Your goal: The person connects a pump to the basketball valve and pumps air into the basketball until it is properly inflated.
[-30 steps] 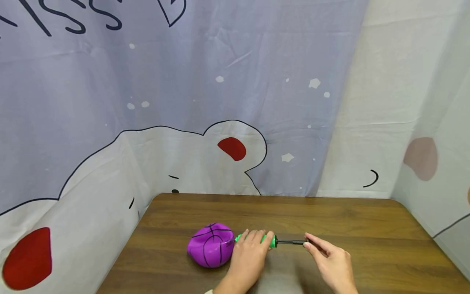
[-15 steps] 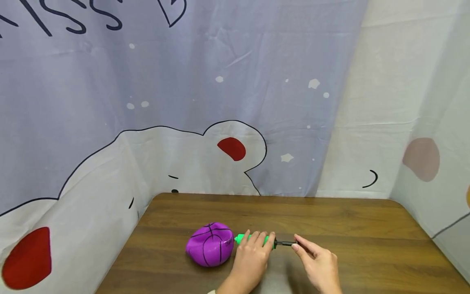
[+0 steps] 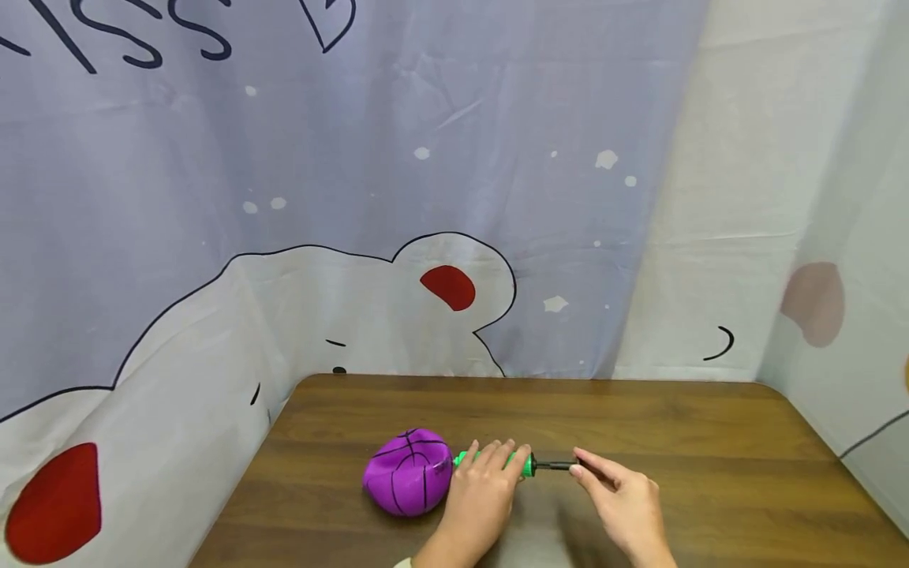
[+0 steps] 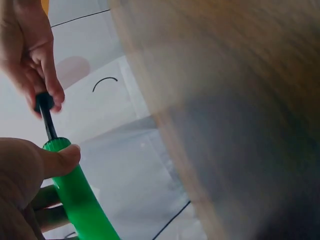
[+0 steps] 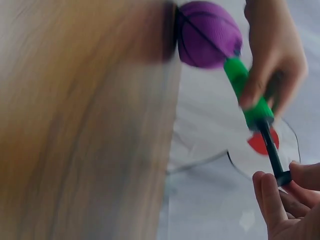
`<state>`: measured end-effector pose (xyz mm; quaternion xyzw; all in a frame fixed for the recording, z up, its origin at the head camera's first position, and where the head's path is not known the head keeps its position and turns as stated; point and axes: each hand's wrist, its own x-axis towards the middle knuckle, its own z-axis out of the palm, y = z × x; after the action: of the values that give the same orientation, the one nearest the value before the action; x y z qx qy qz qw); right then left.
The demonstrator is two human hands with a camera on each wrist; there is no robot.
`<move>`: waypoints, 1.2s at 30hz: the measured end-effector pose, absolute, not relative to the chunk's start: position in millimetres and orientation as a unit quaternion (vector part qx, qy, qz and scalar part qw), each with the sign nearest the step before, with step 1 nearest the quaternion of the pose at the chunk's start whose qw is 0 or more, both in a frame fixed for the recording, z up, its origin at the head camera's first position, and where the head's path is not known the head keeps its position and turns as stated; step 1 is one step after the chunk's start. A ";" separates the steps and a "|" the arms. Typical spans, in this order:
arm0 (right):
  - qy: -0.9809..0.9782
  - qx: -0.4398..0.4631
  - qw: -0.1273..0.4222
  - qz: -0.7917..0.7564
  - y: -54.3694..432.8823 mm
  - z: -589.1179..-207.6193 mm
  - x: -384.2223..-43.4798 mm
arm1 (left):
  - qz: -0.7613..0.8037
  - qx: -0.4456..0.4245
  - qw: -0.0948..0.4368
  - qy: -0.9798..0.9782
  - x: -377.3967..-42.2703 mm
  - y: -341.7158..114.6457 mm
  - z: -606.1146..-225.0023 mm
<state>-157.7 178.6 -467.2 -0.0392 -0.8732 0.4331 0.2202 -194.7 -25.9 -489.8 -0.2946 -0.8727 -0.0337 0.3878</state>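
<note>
pump (image 5: 256, 114) (ball (image 3: 408, 477) at tip (image 3: 458, 459)), left hand (image 3: 480, 497) gripping barrel (image 4: 85, 205), right hand (image 3: 625, 501) pinching handle (image 5: 283, 178)

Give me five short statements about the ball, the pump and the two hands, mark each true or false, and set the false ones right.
1. The left hand grips the green pump. True.
2. The ball is smoothly round all over. False: the purple ball is dented on top.
3. The right hand holds the knob at the end of the black rod. True.
4. The rod is pushed fully into the pump. False: part of it shows between the pump and the right hand.
5. The ball sits on the brown table, to the left of both hands. True.
</note>
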 end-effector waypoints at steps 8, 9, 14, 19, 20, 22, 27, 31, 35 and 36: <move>-0.887 -0.080 0.208 0.405 215.6 -451.3 -147.2 | 0.007 -0.275 0.370 -0.887 -197.4 -25.9 -488.6; -0.886 -0.082 0.203 0.408 217.3 -450.4 -146.3 | 0.010 -0.275 0.371 -0.887 -197.6 -25.9 -488.6; -0.887 -0.087 0.178 0.416 216.1 -453.0 -144.6 | 0.002 -0.284 0.392 -0.875 -199.9 -27.6 -489.2; -0.881 -0.076 0.184 0.430 197.0 -457.8 -147.1 | -0.004 -0.302 0.417 -0.857 -201.9 -27.6 -491.5; -0.878 -0.071 0.187 0.436 191.4 -459.1 -148.0 | -0.001 -0.304 0.419 -0.856 -201.4 -27.2 -492.0; -0.871 -0.061 0.204 0.444 180.1 -463.4 -150.4 | 0.004 -0.303 0.421 -0.855 -199.8 -26.1 -492.5; -0.859 -0.031 0.191 0.474 158.0 -472.3 -156.1 | 0.015 -0.304 0.417 -0.857 -195.2 -23.1 -492.9; -0.851 -0.013 0.175 0.495 152.2 -475.5 -158.1 | 0.011 -0.305 0.408 -0.860 -194.6 -23.0 -492.6; -0.850 -0.022 0.188 0.491 160.7 -473.3 -157.3 | -0.001 -0.293 0.402 -0.867 -196.7 -25.9 -490.8; -0.852 -0.028 0.190 0.487 165.2 -471.6 -156.5 | -0.004 -0.291 0.402 -0.868 -197.4 -26.8 -490.2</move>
<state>-156.5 165.2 -471.6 -0.0277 -0.8522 0.4865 0.1903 -197.4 -26.8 -490.2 -0.2905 -0.8683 -0.0040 0.4020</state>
